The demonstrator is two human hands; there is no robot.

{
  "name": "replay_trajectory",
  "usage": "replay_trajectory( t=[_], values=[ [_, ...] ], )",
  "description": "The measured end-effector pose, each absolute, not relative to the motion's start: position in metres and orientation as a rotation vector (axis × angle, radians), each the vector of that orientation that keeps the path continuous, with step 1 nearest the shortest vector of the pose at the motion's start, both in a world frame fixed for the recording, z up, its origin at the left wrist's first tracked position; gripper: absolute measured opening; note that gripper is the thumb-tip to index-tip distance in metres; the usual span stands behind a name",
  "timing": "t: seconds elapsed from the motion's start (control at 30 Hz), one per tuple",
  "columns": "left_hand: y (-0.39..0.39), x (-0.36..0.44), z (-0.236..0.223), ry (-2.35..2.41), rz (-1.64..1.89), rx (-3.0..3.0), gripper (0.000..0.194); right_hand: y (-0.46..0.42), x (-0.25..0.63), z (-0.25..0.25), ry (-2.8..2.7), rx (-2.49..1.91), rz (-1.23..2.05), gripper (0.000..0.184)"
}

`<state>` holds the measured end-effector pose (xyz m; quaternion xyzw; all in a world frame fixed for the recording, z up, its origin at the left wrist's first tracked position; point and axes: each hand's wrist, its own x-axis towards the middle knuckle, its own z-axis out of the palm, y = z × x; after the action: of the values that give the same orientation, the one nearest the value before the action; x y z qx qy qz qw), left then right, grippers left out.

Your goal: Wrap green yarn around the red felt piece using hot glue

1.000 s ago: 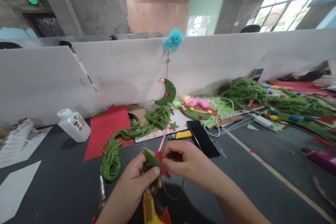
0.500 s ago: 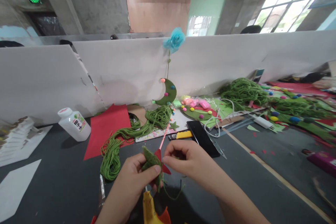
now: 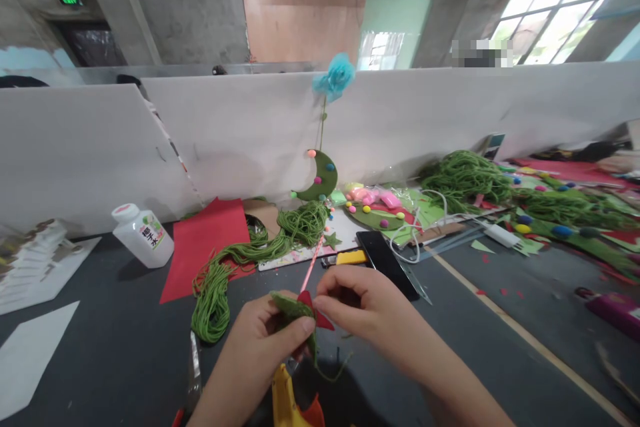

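Note:
My left hand (image 3: 255,337) is closed around a folded green felt piece (image 3: 290,305), its thumb pressed on top. A loose end of green yarn (image 3: 333,377) trails below the felt onto the dark table. Just right of the felt, my right hand (image 3: 357,300) is in a pinch, its fingertips close to a pointed red felt piece (image 3: 324,321); what they hold, if anything, is hidden. A yellow glue gun (image 3: 284,400) stands under my left hand. Behind the hands lies a pink-striped stick (image 3: 313,263), its near end by the red felt.
Left are a bundle of green yarn (image 3: 210,313), red felt sheet (image 3: 193,250), white bottle (image 3: 145,240) and scissors (image 3: 194,367). Ahead are a yellow utility knife (image 3: 351,257), a black phone (image 3: 383,263) and a green moon (image 3: 325,177) with pompoms. A white partition (image 3: 240,120) stands behind.
The green felt in my left hand has tilted flatter, and the red felt piece has shifted slightly right and turned. My right hand stays pinched beside it.

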<state>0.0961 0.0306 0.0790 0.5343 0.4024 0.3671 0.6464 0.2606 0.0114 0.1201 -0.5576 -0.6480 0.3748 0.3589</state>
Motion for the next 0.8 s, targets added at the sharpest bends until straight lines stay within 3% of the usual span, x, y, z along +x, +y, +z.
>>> replay_trajectory(
  t=[0.23, 0.5, 0.6, 0.73, 0.8],
  values=[
    [0.034, 0.094, 0.079, 0.904, 0.927, 1.657, 0.012, 0.01, 0.264, 0.124, -1.662, -1.399, 1.012, 0.014],
    [0.019, 0.09, 0.065, 1.087, 1.627, 1.936, 0.028, -0.001, 0.26, 0.131, -1.633, -1.345, 1.001, 0.01],
    [0.015, 0.094, 0.064, 1.06, 1.764, 1.844, 0.03, -0.007, 0.261, 0.136, -1.685, -1.26, 1.052, 0.018],
    [0.019, 0.104, 0.075, 0.993, 1.376, 1.34, 0.007, -0.009, 0.267, 0.14, -1.641, -1.063, 1.131, 0.025],
    [0.022, 0.108, 0.08, 0.918, 1.08, 1.1, 0.017, -0.007, 0.272, 0.139, -1.56, -1.02, 1.198, 0.018]
  ],
)
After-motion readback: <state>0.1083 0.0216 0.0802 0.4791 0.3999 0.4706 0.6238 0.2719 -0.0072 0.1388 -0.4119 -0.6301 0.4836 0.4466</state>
